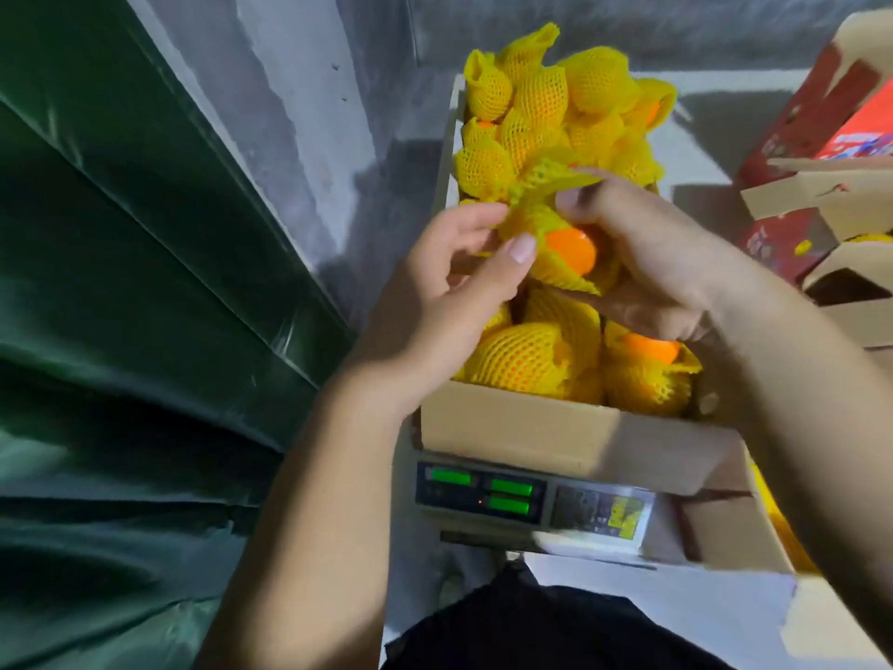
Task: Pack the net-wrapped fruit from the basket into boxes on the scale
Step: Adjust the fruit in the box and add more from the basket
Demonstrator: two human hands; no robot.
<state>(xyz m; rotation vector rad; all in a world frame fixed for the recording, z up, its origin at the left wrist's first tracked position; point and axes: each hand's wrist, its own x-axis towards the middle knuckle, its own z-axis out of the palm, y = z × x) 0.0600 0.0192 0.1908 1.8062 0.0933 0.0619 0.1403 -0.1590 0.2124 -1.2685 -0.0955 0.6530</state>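
The person held 1 fruit above the middle of the box. The box sat on the scale, and it was already almost full of other fruits in yellow nets. No basket could be seen.

The left hand curled around the left side of the fruit, and its thumb pressed on the net. The fingers of that hand lay along the net. The right hand pinched the loose top of the net and cupped the fruit from the right. Both hands touched the fruit at once.

The net had slid part of the way off, so a bare orange patch showed at the lower end. That bare skin looked smooth and shiny, and it would likely slip. The foam net looked soft and squashy, and it would grip well, but it could stretch or pull off if someone tugged it by the loose end. The fruit looked round and firm, and fairly light, though a hard squeeze could bruise it.

The best place to hold it was probably around the fat middle, on the net, with the fingers spread wide. The loose end was good only for pulling the net back over the bare patch. The fruit would then need a gap in the box, and few gaps were left.
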